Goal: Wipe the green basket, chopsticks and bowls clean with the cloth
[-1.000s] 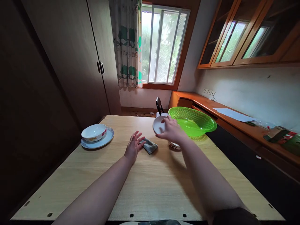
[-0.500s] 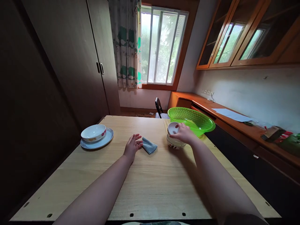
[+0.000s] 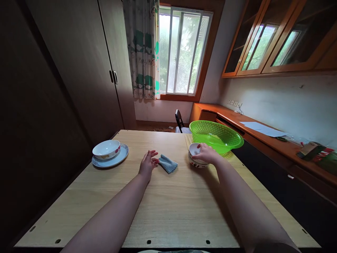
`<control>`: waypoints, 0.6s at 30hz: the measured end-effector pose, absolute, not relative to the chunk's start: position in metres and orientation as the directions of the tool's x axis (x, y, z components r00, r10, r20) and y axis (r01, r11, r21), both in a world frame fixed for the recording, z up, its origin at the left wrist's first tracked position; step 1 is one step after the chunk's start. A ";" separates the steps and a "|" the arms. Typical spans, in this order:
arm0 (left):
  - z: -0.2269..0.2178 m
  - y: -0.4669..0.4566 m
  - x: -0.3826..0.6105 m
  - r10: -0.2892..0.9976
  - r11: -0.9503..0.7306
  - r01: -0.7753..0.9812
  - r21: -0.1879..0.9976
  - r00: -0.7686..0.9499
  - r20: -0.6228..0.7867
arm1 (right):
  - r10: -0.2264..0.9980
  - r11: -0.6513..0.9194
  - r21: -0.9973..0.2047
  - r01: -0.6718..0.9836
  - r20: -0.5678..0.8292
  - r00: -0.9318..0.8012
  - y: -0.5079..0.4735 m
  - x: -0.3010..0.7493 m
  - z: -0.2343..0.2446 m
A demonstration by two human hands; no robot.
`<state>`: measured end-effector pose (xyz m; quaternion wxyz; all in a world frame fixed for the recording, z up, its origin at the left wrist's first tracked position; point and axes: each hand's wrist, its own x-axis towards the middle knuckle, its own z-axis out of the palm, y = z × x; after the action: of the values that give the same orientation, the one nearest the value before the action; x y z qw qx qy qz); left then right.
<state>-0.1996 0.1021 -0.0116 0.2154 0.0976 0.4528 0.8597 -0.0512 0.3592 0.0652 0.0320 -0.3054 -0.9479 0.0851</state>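
Observation:
My right hand (image 3: pixel 207 154) grips the rim of a small white bowl (image 3: pixel 194 149), which sits nested in a larger patterned bowl (image 3: pixel 197 162) on the wooden table (image 3: pixel 168 203). My left hand (image 3: pixel 147 163) rests on the table with fingers spread, its fingertips touching a folded blue-grey cloth (image 3: pixel 167 163). Just behind the stacked bowls stands a green plastic basket (image 3: pixel 216 135).
A white bowl (image 3: pixel 106 149) sits on a blue-rimmed plate (image 3: pixel 110 160) at the table's left. Chopsticks (image 3: pixel 186 140) lie beside the basket. A dark chair (image 3: pixel 179 120) stands beyond the table. A wardrobe lines the left, an orange counter (image 3: pixel 263 138) with papers the right.
My right hand has carried the small white bowl down from beside the basket and set it into the patterned bowl. My left hand has stayed by the cloth.

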 end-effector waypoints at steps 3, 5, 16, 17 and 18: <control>-0.012 0.102 -0.201 0.444 -0.501 -0.263 0.824 -0.896 -0.016 | 0.583 0.798 -0.191 0.572 0.000 -0.813 0.360 -0.052 0.064; -0.012 0.102 -0.201 0.435 -0.502 -0.254 0.827 -0.900 -0.013 | 0.582 0.797 -0.195 0.572 -0.005 -0.813 0.359 -0.052 0.064; -0.012 0.101 -0.200 0.412 -0.488 -0.235 0.841 -0.911 -0.016 | 0.590 0.780 -0.224 0.584 -0.048 -0.806 0.359 -0.051 0.065; -0.012 0.101 -0.200 0.407 -0.483 -0.229 0.845 -0.913 -0.014 | 0.589 0.779 -0.227 0.584 -0.053 -0.806 0.359 -0.051 0.065; -0.012 0.102 -0.200 0.403 -0.478 -0.224 0.850 -0.915 -0.015 | 0.586 0.780 -0.231 0.581 -0.054 -0.808 0.360 -0.051 0.065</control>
<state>-0.2004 0.1015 -0.0118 0.1835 0.0939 0.4770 0.8544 -0.0514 0.3600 0.0647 0.0103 -0.3094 -0.9434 0.1193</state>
